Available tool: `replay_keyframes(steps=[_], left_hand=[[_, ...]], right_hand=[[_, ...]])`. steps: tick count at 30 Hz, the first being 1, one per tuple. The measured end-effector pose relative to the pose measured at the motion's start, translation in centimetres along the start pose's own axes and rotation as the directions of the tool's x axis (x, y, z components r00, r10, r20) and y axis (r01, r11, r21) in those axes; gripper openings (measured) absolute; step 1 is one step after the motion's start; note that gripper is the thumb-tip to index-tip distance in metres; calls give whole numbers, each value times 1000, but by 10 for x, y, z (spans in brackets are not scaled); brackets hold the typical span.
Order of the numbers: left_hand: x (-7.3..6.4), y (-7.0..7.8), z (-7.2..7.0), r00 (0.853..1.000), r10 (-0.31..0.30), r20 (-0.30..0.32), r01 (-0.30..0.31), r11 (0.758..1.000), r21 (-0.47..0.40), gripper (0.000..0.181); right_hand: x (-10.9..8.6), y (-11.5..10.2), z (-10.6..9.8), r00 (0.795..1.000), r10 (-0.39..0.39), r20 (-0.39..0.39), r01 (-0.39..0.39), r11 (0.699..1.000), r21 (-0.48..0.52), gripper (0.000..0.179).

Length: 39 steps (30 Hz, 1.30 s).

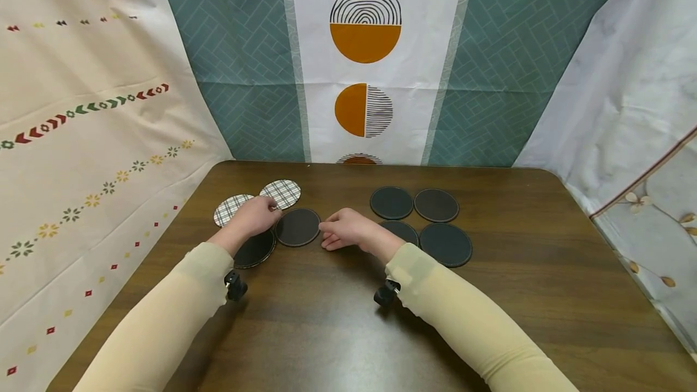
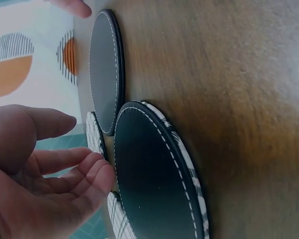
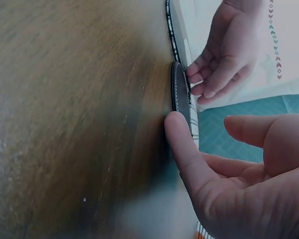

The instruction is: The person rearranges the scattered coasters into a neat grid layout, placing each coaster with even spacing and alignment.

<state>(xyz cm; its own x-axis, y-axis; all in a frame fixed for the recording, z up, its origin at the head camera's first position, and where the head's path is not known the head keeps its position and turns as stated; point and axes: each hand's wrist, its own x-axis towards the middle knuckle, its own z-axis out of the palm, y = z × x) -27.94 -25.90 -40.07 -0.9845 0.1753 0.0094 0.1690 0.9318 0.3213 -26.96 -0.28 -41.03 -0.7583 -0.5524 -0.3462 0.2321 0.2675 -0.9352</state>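
Observation:
My left hand (image 1: 253,218) hovers among round coasters on the left, its thumb apart from loosely bent fingers and nothing between them. Beneath and around it lie two plaid coasters, a far one (image 1: 281,192) and a left one (image 1: 230,207), partly covered by the hand. A black stitched coaster (image 2: 149,169) sits nearest me, with a plaid edge showing under its rim. Beside it is a dark brown coaster (image 1: 297,227), lying flat. At that coaster's right side, my right hand (image 1: 351,230) has its fingertips close to the rim, fingers extended and holding nothing.
To the right, several dark coasters form a cluster: a back one (image 1: 392,202), a brownish one (image 1: 437,205), a front one (image 1: 446,244), and another partly behind my right wrist. The brown wooden table (image 1: 305,331) meets hanging cloths at its back and sides.

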Motion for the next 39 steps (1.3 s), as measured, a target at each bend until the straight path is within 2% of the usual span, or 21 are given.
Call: replay_keyframes(steps=[10,21,31,39], left_hand=[[2,10,-2,998,-10,63,10,1000,-2,22],[1,14,-6,992,-66,110,66,998,2,31],[3,20,-2,991,-67,114,68,998,-8,32],[3,23,-1,988,-84,126,85,996,-4,35]], right_hand=[[0,-3,7,998,0,-63,0,1000,-5,46],[5,-2,12,998,21,-60,-18,998,54,41],[6,-2,15,996,26,-89,-20,997,69,39],[9,0,13,995,47,-83,-35,989,145,41]])
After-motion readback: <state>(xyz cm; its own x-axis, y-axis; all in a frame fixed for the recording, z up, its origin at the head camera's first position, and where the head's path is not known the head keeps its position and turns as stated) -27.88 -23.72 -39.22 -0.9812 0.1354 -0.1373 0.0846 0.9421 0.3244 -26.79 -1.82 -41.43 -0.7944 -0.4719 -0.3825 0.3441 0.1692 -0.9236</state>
